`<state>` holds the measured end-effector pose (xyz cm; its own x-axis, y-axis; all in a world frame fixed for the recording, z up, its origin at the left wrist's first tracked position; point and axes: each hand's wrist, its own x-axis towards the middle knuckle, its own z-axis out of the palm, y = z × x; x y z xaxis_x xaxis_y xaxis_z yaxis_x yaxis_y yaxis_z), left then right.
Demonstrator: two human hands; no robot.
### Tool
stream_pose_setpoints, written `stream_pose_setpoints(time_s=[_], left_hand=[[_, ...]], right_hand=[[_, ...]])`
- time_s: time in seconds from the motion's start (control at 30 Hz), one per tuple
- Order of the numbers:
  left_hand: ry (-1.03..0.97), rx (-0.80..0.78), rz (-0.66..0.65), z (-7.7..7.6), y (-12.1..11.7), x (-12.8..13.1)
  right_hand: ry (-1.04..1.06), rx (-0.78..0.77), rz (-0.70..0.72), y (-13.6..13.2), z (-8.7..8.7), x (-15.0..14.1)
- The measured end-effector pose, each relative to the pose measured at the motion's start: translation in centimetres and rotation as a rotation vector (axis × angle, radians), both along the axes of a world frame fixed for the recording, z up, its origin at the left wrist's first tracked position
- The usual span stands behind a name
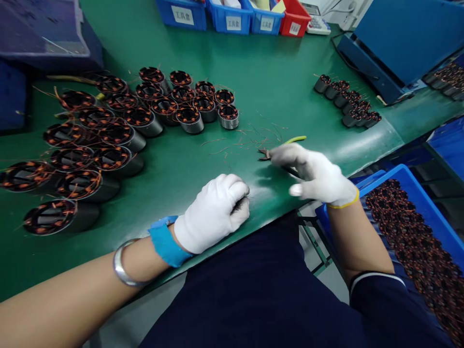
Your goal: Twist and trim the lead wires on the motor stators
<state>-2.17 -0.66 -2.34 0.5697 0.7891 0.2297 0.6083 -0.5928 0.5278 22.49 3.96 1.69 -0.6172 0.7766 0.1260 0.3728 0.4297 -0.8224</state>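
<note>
The left hand (219, 210), in a white glove, rests on the green table (268, 63) near its front edge, fingers curled almost closed toward the thumb; whether it holds anything inside cannot be seen. The right hand (313, 174), also gloved and slightly blurred, is partly open, its thumb spread well away from its fingers, over the cutters (265, 154). The jaws of the cutters stand open toward the left and one yellow-green handle shows beyond the fingers; how firmly the hand has hold of them, if at all, cannot be told. Loose wire clippings (253, 141) are scattered just beside the cutters' tips. Left of the clippings stand many wound cores (229, 118) with copper-coloured windings, and a group of smaller-looking cores (351, 117) stands farther right. A blue bin (406, 175) full of cores is at the lower right, beside the table.
</note>
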Motion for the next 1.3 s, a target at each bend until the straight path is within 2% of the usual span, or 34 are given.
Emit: stream_pose_setpoints(time_s=[0.07, 0.17, 0.2, 0.27, 0.4, 0.57, 0.67, 0.77, 0.83, 0.93, 1.03, 1.17, 1.3], left_hand=[[-0.004, 0.016, 0.011, -0.1, -0.1, 0.0], [-0.001, 0.051, 0.010, -0.1, -0.1, -0.1], [-0.002, 0.059, 0.007, -0.1, 0.0, -0.1], [-0.004, 0.059, 0.015, -0.1, 0.0, -0.1], [0.008, 0.036, 0.054, -0.1, 0.0, -0.1], [0.004, 0.059, 0.056, -0.3, 0.0, -0.2], [0.006, 0.063, 0.055, -0.4, 0.0, -0.3], [0.010, 0.073, 0.044, -0.4, 0.0, -0.4], [0.016, 0.077, 0.039, -0.4, 0.0, -0.4], [0.033, 0.077, 0.047, -0.3, 0.0, -0.3], [0.047, 0.068, 0.060, -0.1, 0.0, -0.3], [0.042, 0.052, 0.064, 0.0, 0.0, -0.2], [0.024, 0.070, 0.039, -0.2, 0.1, -0.2]], right_hand=[[0.079, -0.141, 0.043, 0.8, 0.6, -0.3], [-0.207, -0.369, 0.173, 1.2, 1.2, -2.5], [-0.309, -0.408, 0.226, 1.2, 1.2, -3.4], [-0.376, -0.454, 0.274, 0.7, 0.9, -4.9], [-0.231, -0.558, 0.176, -0.5, 0.1, -5.3], [-0.173, -0.699, 0.069, -0.7, 0.1, -2.3], [-0.145, -0.616, 0.005, -0.1, 0.3, -1.1], [-0.196, -0.342, -0.061, -0.1, 0.7, -1.6], [-0.362, -0.166, -0.019, -0.5, 1.3, -2.7], [-0.580, -0.015, 0.126, -1.2, 2.2, -4.0], [-0.578, -0.016, 0.126, -1.0, 2.1, -4.1], [-0.491, -0.202, 0.062, 0.1, 1.0, -3.5], [-0.554, -0.262, 0.104, 0.7, 0.9, -3.1]])
